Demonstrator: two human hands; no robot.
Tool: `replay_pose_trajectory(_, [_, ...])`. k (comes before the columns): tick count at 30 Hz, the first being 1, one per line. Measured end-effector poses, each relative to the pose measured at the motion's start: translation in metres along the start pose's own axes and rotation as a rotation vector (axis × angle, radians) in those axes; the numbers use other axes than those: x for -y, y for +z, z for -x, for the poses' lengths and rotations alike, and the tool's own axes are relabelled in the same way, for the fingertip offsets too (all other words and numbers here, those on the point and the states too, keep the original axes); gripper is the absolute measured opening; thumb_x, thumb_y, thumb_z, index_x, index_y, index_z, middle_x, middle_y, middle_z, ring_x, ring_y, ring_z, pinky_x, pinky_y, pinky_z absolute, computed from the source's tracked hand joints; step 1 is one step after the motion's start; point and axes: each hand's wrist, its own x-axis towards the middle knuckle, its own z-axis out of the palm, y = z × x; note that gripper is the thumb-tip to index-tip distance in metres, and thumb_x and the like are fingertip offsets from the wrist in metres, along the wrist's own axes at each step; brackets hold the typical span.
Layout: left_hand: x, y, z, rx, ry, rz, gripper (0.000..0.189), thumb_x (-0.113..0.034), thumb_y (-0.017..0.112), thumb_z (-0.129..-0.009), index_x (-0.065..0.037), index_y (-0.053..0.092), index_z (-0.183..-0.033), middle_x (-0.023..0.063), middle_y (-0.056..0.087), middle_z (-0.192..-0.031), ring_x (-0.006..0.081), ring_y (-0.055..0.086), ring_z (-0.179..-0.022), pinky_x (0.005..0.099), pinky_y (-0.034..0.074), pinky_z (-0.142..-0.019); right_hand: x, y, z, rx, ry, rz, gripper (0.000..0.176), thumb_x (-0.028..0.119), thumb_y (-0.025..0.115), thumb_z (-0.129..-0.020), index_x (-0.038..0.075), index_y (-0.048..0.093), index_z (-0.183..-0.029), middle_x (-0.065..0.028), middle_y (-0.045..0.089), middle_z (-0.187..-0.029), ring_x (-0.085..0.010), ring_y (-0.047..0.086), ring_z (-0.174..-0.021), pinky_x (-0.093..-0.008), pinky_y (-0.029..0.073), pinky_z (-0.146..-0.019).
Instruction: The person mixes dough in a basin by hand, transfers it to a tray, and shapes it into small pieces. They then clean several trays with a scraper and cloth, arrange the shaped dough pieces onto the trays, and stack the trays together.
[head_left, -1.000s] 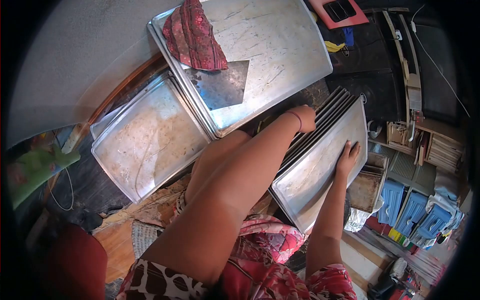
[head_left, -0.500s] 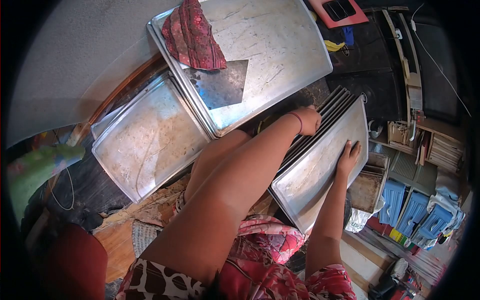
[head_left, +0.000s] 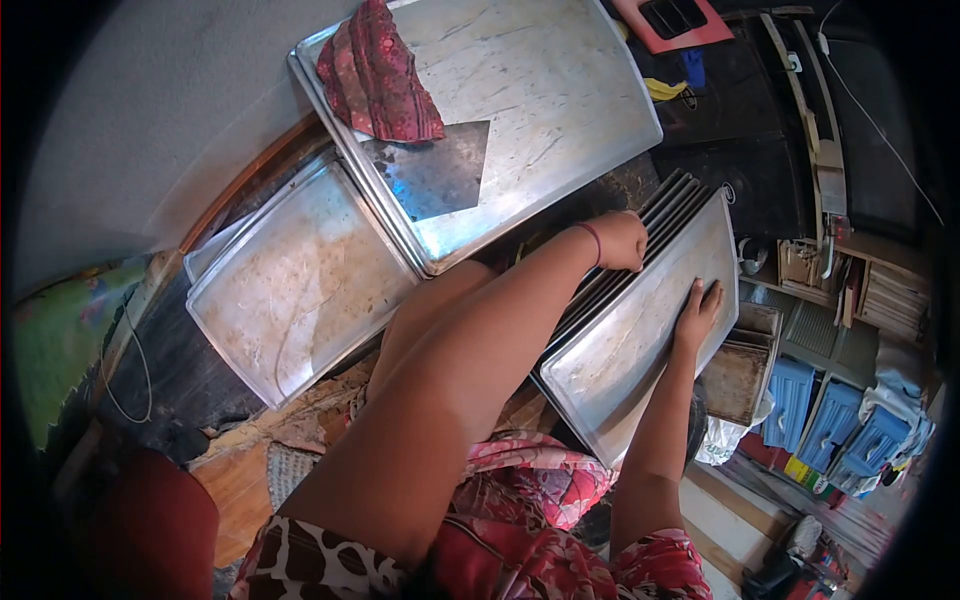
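Cluttered room, wooden shelving (head_left: 882, 252) at right holding flat stacked items. Tray set (head_left: 645, 335), nested, tilted on edge before the person: left hand (head_left: 624, 240) closed into a fist at the rims, anything within hidden; right hand (head_left: 698, 312) open against the outer face. Likely hazard: uneven support, letting trays slide or pinch fingers. Beside, large flat tray (head_left: 550, 95), bearing patterned cloth (head_left: 378, 80) and dark sheet (head_left: 455, 180). Farther left, brown-stained tray (head_left: 300, 285). Blue containers (head_left: 832, 425): contents unseen.
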Motion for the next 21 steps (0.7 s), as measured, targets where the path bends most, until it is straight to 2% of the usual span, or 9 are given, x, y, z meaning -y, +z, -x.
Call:
replay_pose_trajectory(7, [0.005,-0.001,-0.002,0.056,0.034,-0.066,0.017,-0.021,0.072,-0.069,-0.005,0.072,-0.073,0.0127,0.063,-0.08,0.0278,0.059,-0.089,0.0366,0.048,-0.081,0.0,0.002,0.001,-0.01,0.0,0.039,0.071,0.055,0.044,-0.092,0.005,0.037,-0.142,-0.0206,0.032,-0.148,-0.035,0.029,-0.137,-0.0518,0.016,-0.112])
replay_pose_trajectory(11, [0.002,-0.007,0.002,0.084,0.056,-0.084,0.018,-0.022,0.072,-0.07,-0.004,0.07,-0.074,0.0132,0.061,-0.085,0.03,0.057,-0.096,0.0363,0.045,-0.085,0.002,0.005,0.004,-0.031,-0.013,0.057,0.07,0.054,0.045,-0.092,0.005,0.037,-0.142,-0.0211,0.033,-0.146,-0.0336,0.029,-0.137,-0.0528,0.016,-0.112])
replay_pose_trajectory(13, [-0.005,-0.01,0.009,0.045,0.072,-0.035,0.016,-0.018,0.07,-0.072,-0.005,0.067,-0.08,0.0131,0.059,-0.092,0.0301,0.055,-0.1,0.0355,0.043,-0.089,0.007,0.003,0.005,-0.029,0.001,0.088,0.07,0.053,0.046,-0.092,0.004,0.037,-0.142,-0.0217,0.034,-0.146,-0.0337,0.03,-0.137,-0.0527,0.017,-0.112])
replay_pose_trajectory(14, [-0.013,-0.011,0.014,0.014,-0.024,-0.033,0.02,-0.014,0.068,-0.074,-0.006,0.063,-0.091,0.0136,0.057,-0.102,0.03,0.054,-0.103,0.0344,0.042,-0.093,0.009,0.002,0.006,-0.027,0.012,0.082,0.07,0.053,0.047,-0.091,0.004,0.037,-0.141,-0.0219,0.034,-0.146,-0.0336,0.029,-0.138,-0.0527,0.016,-0.112])
replay_pose_trajectory(15, [-0.012,-0.007,0.014,-0.021,0.008,-0.077,0.032,-0.01,0.064,-0.075,-0.006,0.059,-0.107,0.0161,0.053,-0.116,0.0322,0.051,-0.114,0.0323,0.039,-0.099,0.013,0.001,0.007,-0.024,0.024,0.075,0.071,0.052,0.047,-0.091,0.004,0.037,-0.141,-0.0221,0.034,-0.146,-0.0335,0.029,-0.138,-0.0527,0.016,-0.112])
replay_pose_trajectory(17, [-0.022,-0.001,0.016,-0.096,0.116,-0.182,0.046,-0.018,0.062,-0.081,-0.008,0.052,-0.125,0.0195,0.046,-0.133,0.0343,0.041,-0.128,0.0365,0.034,-0.106,0.018,0.0,0.009,-0.029,0.046,0.068,0.071,0.053,0.048,-0.09,0.004,0.038,-0.141,-0.0221,0.034,-0.146,-0.0334,0.028,-0.138,-0.0527,0.015,-0.112])
replay_pose_trajectory(18, [-0.034,0.004,0.02,-0.069,0.134,-0.198,0.046,-0.018,0.062,-0.081,-0.008,0.052,-0.125,0.0195,0.046,-0.133,0.0343,0.041,-0.128,0.0365,0.034,-0.106,0.022,-0.003,0.01,-0.029,0.054,0.042,0.073,0.054,0.048,-0.089,0.004,0.038,-0.141,-0.0222,0.034,-0.146,-0.0334,0.027,-0.139,-0.0527,0.014,-0.112])
replay_pose_trajectory(20, [-0.063,0.014,0.031,-0.061,0.15,-0.562,0.058,-0.031,0.06,-0.087,-0.01,0.043,-0.138,0.0201,0.029,-0.148,0.0348,0.03,-0.137,0.0435,0.028,-0.11,0.026,-0.004,0.011,-0.032,0.062,0.041,0.073,0.055,0.048,-0.089,0.004,0.039,-0.14,-0.0219,0.034,-0.146,-0.0331,0.027,-0.139,-0.0534,0.014,-0.112])
replay_pose_trajectory(21, [-0.064,0.024,0.034,-0.03,0.173,-0.58,0.058,-0.031,0.06,-0.087,-0.01,0.043,-0.138,0.0201,0.029,-0.148,0.0348,0.03,-0.137,0.0435,0.028,-0.11,0.027,-0.005,0.011,-0.029,0.07,0.047,0.073,0.055,0.048,-0.089,0.004,0.039,-0.14,-0.0216,0.033,-0.146,-0.0329,0.026,-0.139,-0.0537,0.014,-0.112])
